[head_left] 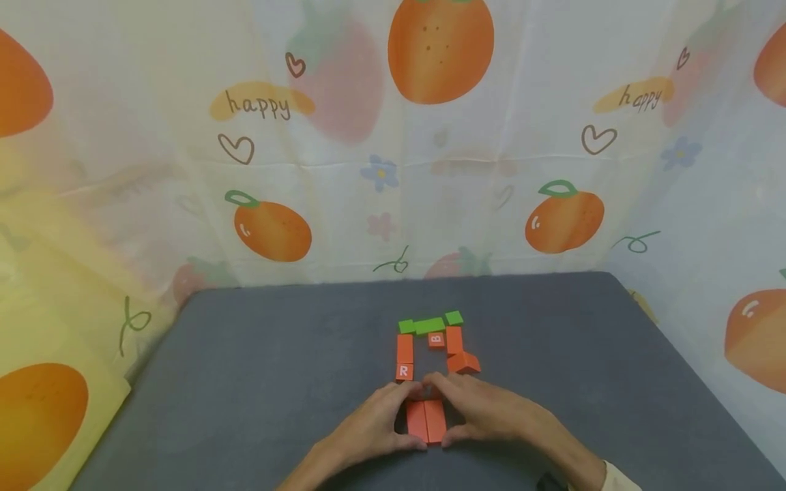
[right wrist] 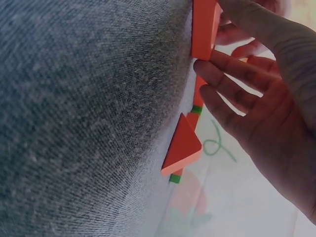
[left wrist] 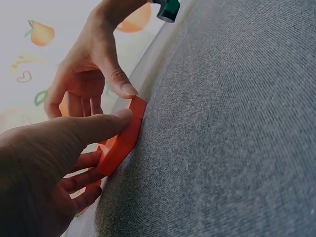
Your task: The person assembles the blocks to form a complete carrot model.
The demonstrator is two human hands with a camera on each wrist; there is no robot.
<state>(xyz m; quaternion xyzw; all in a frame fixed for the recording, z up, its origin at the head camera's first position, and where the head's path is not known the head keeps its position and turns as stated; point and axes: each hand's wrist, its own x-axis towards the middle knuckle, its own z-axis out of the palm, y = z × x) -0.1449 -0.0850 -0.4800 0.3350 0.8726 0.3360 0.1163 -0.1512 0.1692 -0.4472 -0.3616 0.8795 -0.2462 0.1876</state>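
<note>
Two orange blocks, apparently being aligned
Head: both on the table, left hand and right hand gripping them; left wrist: left thumb on one; right wrist: right fingertips at an end; next likely calls for even squeezing

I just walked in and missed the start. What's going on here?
A person's left grip and right grip hold two orange blocks side by side on the gray tabletop. Farther off, three green blocks form a row, with more orange blocks nearer, including an R block and a B block.
</note>
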